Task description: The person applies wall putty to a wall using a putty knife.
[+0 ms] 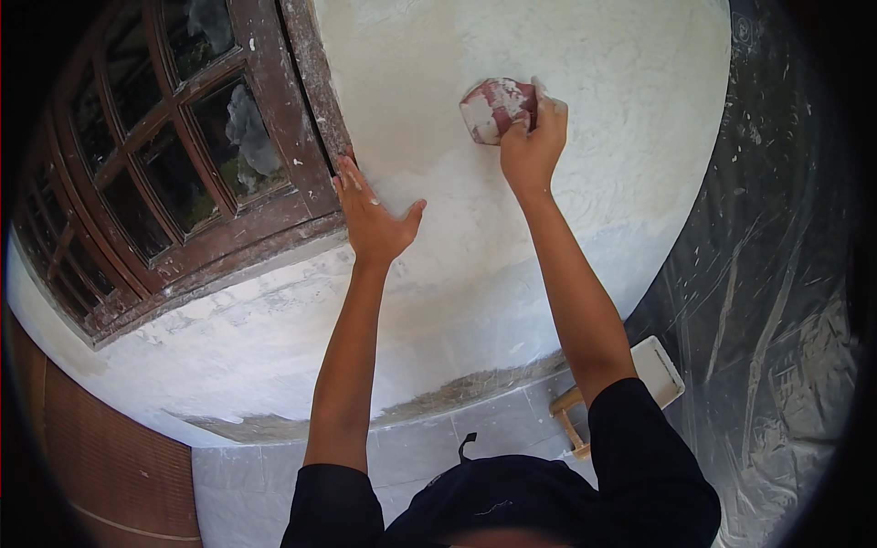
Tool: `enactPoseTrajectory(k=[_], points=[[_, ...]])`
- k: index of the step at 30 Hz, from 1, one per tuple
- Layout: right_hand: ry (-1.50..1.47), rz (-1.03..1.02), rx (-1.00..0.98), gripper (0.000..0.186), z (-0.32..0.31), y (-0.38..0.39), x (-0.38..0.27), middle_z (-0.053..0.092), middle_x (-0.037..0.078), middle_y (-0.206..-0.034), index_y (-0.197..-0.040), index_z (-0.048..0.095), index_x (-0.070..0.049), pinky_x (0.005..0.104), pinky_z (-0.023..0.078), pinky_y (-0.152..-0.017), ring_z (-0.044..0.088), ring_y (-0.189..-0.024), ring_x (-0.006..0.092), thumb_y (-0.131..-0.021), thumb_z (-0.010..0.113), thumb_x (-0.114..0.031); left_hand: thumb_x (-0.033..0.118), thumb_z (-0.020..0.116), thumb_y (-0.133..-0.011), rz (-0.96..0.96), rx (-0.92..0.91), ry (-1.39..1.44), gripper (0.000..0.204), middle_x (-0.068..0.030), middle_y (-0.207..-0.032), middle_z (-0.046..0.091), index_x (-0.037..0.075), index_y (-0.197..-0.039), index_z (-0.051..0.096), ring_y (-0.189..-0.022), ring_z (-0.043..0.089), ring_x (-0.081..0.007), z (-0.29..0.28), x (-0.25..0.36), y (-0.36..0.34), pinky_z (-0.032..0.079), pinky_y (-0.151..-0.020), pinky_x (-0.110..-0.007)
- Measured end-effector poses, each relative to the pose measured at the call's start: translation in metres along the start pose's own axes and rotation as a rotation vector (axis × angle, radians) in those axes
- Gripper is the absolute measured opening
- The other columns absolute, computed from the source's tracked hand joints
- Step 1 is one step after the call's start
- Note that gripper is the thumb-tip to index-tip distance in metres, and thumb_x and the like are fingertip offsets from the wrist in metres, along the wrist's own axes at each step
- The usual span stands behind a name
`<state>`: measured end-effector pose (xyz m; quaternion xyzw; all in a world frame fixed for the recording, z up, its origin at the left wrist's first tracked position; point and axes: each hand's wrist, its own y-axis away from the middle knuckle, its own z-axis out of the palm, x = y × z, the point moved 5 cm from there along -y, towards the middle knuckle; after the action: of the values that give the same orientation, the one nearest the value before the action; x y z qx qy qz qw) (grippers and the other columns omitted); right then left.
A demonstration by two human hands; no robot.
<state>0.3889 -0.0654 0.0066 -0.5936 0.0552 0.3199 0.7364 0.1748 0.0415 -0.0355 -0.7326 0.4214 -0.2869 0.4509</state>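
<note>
My right hand (536, 146) grips a flat, angular red pad (494, 111) smeared with white, and keeps it against the cream-and-white plastered wall (420, 55). Whether this pad is sandpaper or something else, I cannot tell. Lower and to the left, my left hand (376, 219) lies with its fingers stretched up and its thumb out. Its fingertips are at the edge of the brown wooden window frame (315, 82), where the frame meets the wall. White dust clings to the left fingers, and nothing is in that hand.
A paned wooden window (164, 119) fills the left side, its frame spotted with white. Clear plastic sheeting (776, 301) hangs and bunches at the right. Beside my right elbow, a small white-topped stool (660, 370) with wooden legs stands on the grey tiled floor (493, 425).
</note>
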Motion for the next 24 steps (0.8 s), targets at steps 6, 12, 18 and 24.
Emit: enactPoseTrajectory(k=[6, 12, 18, 24], points=[[-0.159, -0.066, -0.267, 0.055, 0.016, 0.025, -0.024, 0.05, 0.017, -0.101, -0.128, 0.054, 0.004, 0.0358, 0.047, -0.082, 0.053, -0.092, 0.0295, -0.074, 0.045, 0.012, 0.032, 0.082, -0.067, -0.004, 0.008, 0.0, 0.125, -0.0312, -0.154, 0.015, -0.008, -0.149, -0.004, -0.144, 0.016, -0.0454, -0.001, -0.01, 0.003, 0.009, -0.117, -0.056], [-0.066, 0.247, 0.204, 0.056, -0.016, 0.005, 0.009, 0.05, 0.016, -0.103, -0.129, 0.051, 0.005, 0.0358, 0.047, -0.082, 0.053, -0.094, 0.0303, -0.075, 0.044, 0.014, 0.033, 0.081, -0.068, 0.018, 0.014, -0.023, 0.125, -0.032, -0.154, 0.015, -0.009, -0.149, -0.005, -0.143, 0.017, -0.0464, 0.001, -0.008, 0.002, 0.008, -0.117, -0.056], [-0.116, -0.041, -0.22, 0.057, 0.013, 0.022, -0.011, 0.048, 0.016, -0.103, -0.127, 0.055, 0.004, 0.0353, 0.047, -0.08, 0.053, -0.094, 0.029, -0.071, 0.045, 0.015, 0.031, 0.081, -0.068, 0.035, 0.03, 0.002, 0.123, -0.033, -0.153, 0.015, -0.009, -0.149, -0.003, -0.143, 0.016, -0.0468, 0.0, -0.008, 0.003, 0.009, -0.116, -0.057], [-0.091, -0.042, -0.099, 0.053, -0.001, 0.02, -0.011, 0.048, 0.019, -0.106, -0.127, 0.053, 0.008, 0.0375, 0.046, -0.087, 0.052, -0.099, 0.0314, -0.074, 0.045, 0.012, 0.031, 0.081, -0.067, 0.021, 0.021, 0.003, 0.123, -0.0331, -0.153, 0.016, -0.011, -0.148, -0.002, -0.143, 0.016, -0.0473, -0.002, -0.008, 0.001, 0.009, -0.116, -0.058]])
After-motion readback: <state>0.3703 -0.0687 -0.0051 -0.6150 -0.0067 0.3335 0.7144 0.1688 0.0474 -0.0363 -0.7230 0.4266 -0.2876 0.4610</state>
